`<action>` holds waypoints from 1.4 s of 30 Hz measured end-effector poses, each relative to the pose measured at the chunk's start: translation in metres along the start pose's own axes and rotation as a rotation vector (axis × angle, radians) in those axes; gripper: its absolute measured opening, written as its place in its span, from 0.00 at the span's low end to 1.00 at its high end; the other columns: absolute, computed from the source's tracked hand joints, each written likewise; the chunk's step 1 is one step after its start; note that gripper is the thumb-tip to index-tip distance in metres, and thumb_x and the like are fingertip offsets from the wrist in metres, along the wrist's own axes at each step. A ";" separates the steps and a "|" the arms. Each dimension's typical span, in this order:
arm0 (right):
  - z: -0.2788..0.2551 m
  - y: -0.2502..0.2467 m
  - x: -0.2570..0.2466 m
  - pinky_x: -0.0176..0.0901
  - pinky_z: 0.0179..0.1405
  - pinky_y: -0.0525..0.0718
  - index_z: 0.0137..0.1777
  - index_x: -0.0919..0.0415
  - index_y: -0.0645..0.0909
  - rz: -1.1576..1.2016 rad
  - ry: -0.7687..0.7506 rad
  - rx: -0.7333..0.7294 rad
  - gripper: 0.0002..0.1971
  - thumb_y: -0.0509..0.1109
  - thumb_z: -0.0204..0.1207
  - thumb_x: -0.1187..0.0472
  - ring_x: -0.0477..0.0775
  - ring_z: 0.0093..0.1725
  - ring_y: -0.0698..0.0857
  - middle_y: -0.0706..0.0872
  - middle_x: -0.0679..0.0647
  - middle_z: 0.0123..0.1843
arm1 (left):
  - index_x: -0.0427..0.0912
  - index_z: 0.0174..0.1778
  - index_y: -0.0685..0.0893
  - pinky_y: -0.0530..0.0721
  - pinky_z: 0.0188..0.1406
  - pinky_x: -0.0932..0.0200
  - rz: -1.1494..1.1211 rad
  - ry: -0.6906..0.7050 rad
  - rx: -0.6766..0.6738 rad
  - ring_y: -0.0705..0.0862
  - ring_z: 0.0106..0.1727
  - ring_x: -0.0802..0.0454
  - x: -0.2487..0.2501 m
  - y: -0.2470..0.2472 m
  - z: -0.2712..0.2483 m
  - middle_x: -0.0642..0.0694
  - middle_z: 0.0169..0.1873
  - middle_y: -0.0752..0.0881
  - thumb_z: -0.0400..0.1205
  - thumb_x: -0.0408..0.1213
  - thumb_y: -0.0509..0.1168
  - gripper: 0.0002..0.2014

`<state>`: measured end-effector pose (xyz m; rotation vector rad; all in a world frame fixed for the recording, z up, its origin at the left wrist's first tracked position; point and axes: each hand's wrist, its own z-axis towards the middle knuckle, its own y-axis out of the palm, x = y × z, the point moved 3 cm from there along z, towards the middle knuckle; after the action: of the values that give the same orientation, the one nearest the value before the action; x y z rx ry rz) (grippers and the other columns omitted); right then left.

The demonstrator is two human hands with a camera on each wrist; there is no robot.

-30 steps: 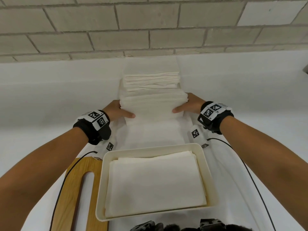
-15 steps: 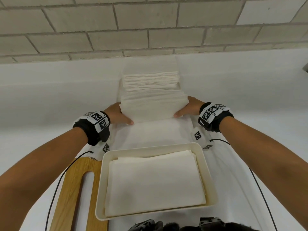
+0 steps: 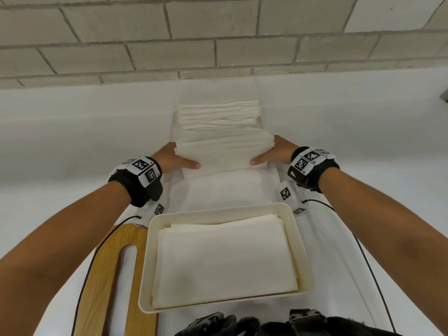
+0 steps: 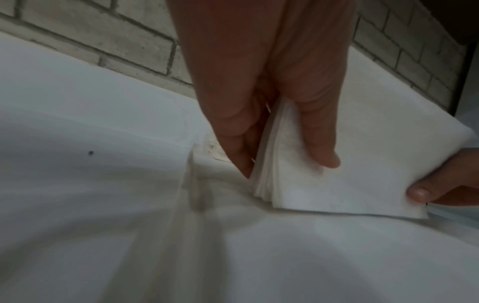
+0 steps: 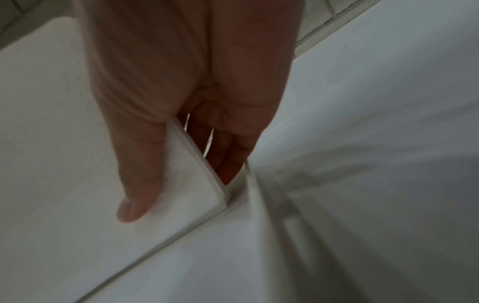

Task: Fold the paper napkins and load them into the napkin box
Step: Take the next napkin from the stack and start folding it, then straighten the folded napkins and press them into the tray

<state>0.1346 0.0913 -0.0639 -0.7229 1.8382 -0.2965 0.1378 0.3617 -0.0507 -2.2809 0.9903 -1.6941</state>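
Head view: you are holding a sheaf of napkins (image 3: 224, 151) between both hands, beyond the napkin box (image 3: 300, 251) and in front of the taller napkin pile (image 3: 219, 112) near the brick wall (image 3: 218, 32). Your left hand (image 3: 173, 160) is pinching the sheaf's left edge, thumb lying on top and fingers (image 4: 233, 131) tucked beneath. Your right hand (image 3: 274, 154) is gripping the right edge the same way, thumb over, fingers (image 5: 228, 155) under. Folded napkins (image 3: 225, 260) are lying flat inside the box, which is sitting on the white cloth (image 3: 230, 190) beside a wooden board (image 3: 104, 287).
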 end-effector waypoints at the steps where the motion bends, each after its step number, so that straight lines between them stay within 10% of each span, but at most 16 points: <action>1: 0.000 0.000 0.000 0.52 0.73 0.73 0.71 0.59 0.76 -0.010 -0.001 0.006 0.36 0.83 0.60 0.61 0.55 0.68 0.78 0.82 0.55 0.67 | 0.45 0.60 0.81 0.74 0.70 0.53 0.001 0.004 0.004 0.81 0.63 0.49 -0.001 0.000 0.001 0.49 0.53 0.85 0.70 0.27 0.76 0.23; 6: -0.015 -0.012 -0.020 0.44 0.68 0.74 0.70 0.61 0.76 -0.020 -0.028 0.081 0.32 0.81 0.65 0.60 0.53 0.67 0.78 0.81 0.52 0.66 | 0.44 0.57 0.83 0.78 0.65 0.53 -0.069 0.033 0.107 0.82 0.60 0.49 0.010 -0.011 -0.003 0.48 0.52 0.85 0.72 0.31 0.76 0.19; 11: -0.054 -0.031 -0.059 0.28 0.43 0.83 0.68 0.61 0.77 0.046 -0.155 0.087 0.25 0.77 0.70 0.62 0.47 0.53 0.83 0.84 0.52 0.60 | 0.44 0.66 0.78 0.86 0.52 0.64 -0.233 0.124 0.110 0.84 0.54 0.58 0.040 -0.031 -0.028 0.55 0.52 0.85 0.77 0.31 0.69 0.20; 16: -0.076 -0.029 -0.069 0.50 0.61 0.83 0.72 0.63 0.73 0.071 -0.129 -0.003 0.26 0.73 0.73 0.63 0.56 0.64 0.82 0.82 0.55 0.66 | 0.40 0.63 0.79 0.87 0.44 0.66 -0.336 0.082 0.050 0.85 0.53 0.55 0.049 -0.024 -0.054 0.50 0.54 0.86 0.81 0.31 0.64 0.14; 22: -0.105 -0.021 -0.083 0.44 0.49 0.84 0.67 0.62 0.73 0.236 -0.116 -0.041 0.17 0.66 0.79 0.66 0.55 0.54 0.82 0.83 0.54 0.57 | 0.35 0.60 0.76 0.83 0.39 0.62 -0.294 0.049 0.165 0.82 0.44 0.52 0.066 -0.037 -0.093 0.41 0.52 0.81 0.82 0.31 0.60 0.11; 26: -0.134 -0.016 -0.095 0.41 0.46 0.84 0.65 0.64 0.75 0.260 -0.150 -0.007 0.15 0.65 0.80 0.67 0.53 0.50 0.84 0.83 0.57 0.58 | 0.41 0.41 0.74 0.80 0.23 0.71 -0.278 0.054 0.308 0.78 0.35 0.55 0.078 -0.038 -0.129 0.46 0.39 0.78 0.81 0.31 0.62 0.05; 30: -0.163 -0.004 -0.081 0.45 0.53 0.85 0.63 0.66 0.77 0.206 -0.120 -0.017 0.14 0.66 0.79 0.66 0.56 0.56 0.84 0.84 0.59 0.61 | 0.40 0.46 0.79 0.87 0.36 0.68 -0.213 -0.005 0.272 0.83 0.43 0.55 0.062 -0.018 -0.160 0.44 0.51 0.83 0.81 0.32 0.65 0.01; 35: -0.189 0.019 -0.062 0.47 0.56 0.84 0.65 0.69 0.77 0.126 -0.021 -0.056 0.16 0.68 0.78 0.68 0.60 0.61 0.84 0.84 0.61 0.63 | 0.40 0.71 0.66 0.87 0.29 0.65 -0.180 -0.064 0.255 0.83 0.44 0.52 0.034 0.011 -0.188 0.43 0.51 0.82 0.78 0.29 0.68 0.27; 42: -0.226 0.040 -0.055 0.49 0.50 0.85 0.68 0.65 0.68 -0.010 0.065 0.044 0.25 0.72 0.74 0.68 0.60 0.54 0.85 0.81 0.60 0.59 | 0.51 0.56 0.57 0.84 0.20 0.62 0.085 0.047 0.300 0.78 0.31 0.48 0.022 0.034 -0.215 0.42 0.37 0.75 0.76 0.32 0.71 0.28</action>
<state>-0.0724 0.1250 0.0432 -0.6991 1.8842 -0.3692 -0.0652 0.3808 0.0287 -1.9908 0.7680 -1.7348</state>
